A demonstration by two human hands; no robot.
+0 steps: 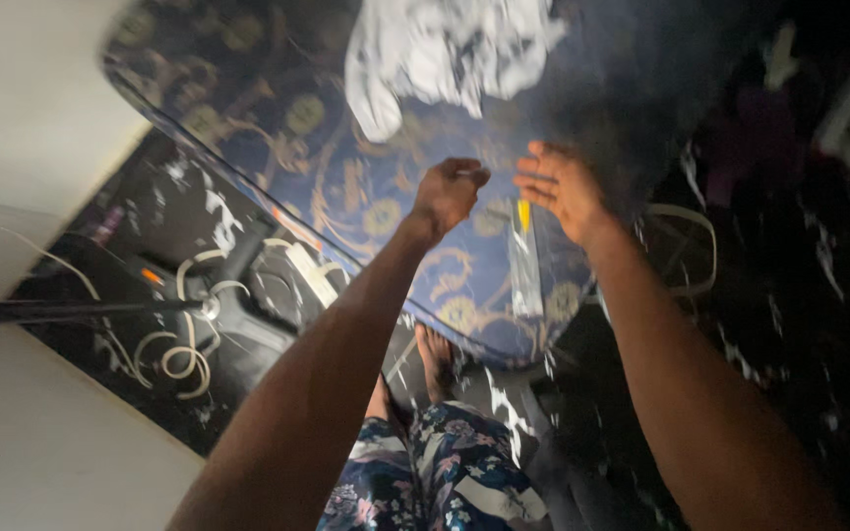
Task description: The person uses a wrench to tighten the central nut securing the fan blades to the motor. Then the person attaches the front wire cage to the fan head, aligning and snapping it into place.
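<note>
Reaching forward over a blue patterned mattress (366, 187), both bare arms extend from the lower edge of the view. The left hand (448, 195) is curled shut, its grip pressed together in a loose fist; whether anything thin is pinched inside cannot be told because of blur. The right hand (563, 189) is spread, fingers (535, 180) apart and palm turned toward the left hand, holding nothing. The two hands are near each other without touching. Just below and between them a clear plastic packet (523, 258) with a yellow top lies flat on the mattress, under the right wrist and apart from both hands. A crumpled white cloth (445, 49) rests farther up the mattress, well apart from the hands. The mattress has a gold floral pattern and lies on a dark floor (799, 295) speckled with white. To the left of the mattress, white cables (187, 339) loop on the floor beside a white power strip (309, 273). A dark rod (61, 311) crosses in from the left edge. The person's bare foot (435, 359) stands at the near edge of the mattress, above floral-print trousers (445, 472).
</note>
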